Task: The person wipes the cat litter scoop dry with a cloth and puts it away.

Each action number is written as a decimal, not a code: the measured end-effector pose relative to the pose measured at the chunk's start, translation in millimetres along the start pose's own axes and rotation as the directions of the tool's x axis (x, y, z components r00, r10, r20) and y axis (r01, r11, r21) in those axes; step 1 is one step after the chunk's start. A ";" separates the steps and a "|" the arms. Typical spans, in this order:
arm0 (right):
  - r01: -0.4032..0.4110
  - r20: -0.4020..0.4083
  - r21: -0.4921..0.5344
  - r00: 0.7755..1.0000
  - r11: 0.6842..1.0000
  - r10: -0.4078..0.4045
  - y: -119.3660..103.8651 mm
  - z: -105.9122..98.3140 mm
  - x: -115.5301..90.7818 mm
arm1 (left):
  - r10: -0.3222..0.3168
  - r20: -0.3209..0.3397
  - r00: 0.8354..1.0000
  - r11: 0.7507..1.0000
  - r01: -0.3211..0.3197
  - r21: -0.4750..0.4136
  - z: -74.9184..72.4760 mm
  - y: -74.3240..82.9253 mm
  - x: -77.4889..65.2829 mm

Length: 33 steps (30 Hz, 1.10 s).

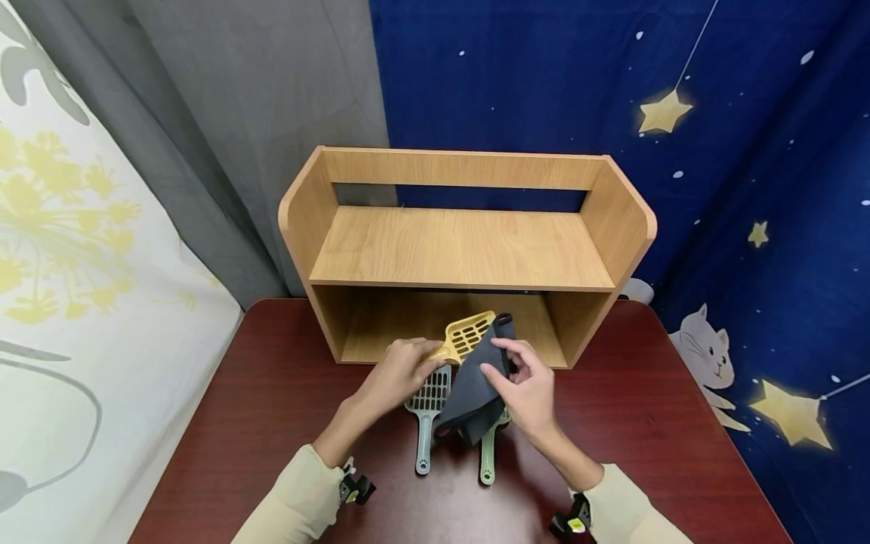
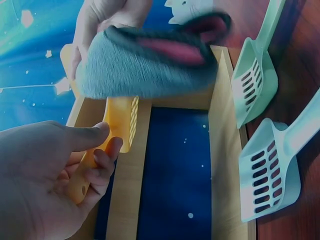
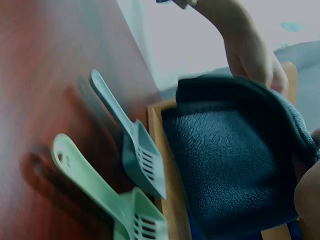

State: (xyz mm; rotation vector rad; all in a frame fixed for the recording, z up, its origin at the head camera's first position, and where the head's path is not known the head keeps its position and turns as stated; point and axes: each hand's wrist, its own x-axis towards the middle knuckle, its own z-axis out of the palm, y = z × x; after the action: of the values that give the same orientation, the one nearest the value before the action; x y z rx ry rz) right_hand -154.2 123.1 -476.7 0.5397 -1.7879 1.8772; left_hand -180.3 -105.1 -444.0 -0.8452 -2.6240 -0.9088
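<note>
My left hand [image 1: 405,370] grips a yellow slotted litter scoop [image 1: 466,336] by its handle, raised in front of the shelf's lower opening. A dark grey cloth [image 1: 479,381] hangs from my right hand [image 1: 529,384], pinched between thumb and fingers, and covers the right part of the yellow scoop. Seen from the left wrist, the cloth [image 2: 150,70] is folded over and hides the scoop's far end. Below the hands, a blue-grey scoop [image 1: 424,431] and a green scoop [image 1: 488,453] lie on the table, the cloth overlapping the green one's head in the head view.
A wooden two-tier shelf [image 1: 462,245] stands at the back of the dark red table [image 1: 272,423]. Grey [image 1: 258,98] and blue starry curtains [image 1: 516,83] hang behind it. A white patterned cloth [image 1: 88,302] hangs at the left.
</note>
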 end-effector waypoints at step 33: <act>0.055 -0.040 -0.066 0.998 0.996 -0.057 -7.4 3.1 5.0 | -0.098 -0.073 0.992 0.995 0.098 -0.003 -6.4 13.4 -0.4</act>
State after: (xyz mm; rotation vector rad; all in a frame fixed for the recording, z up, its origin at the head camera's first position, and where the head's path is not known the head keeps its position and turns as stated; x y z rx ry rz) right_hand -153.9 120.6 -467.6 0.5175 -1.7810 1.7742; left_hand -171.8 -100.6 -432.6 -0.6743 -2.6220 -0.9452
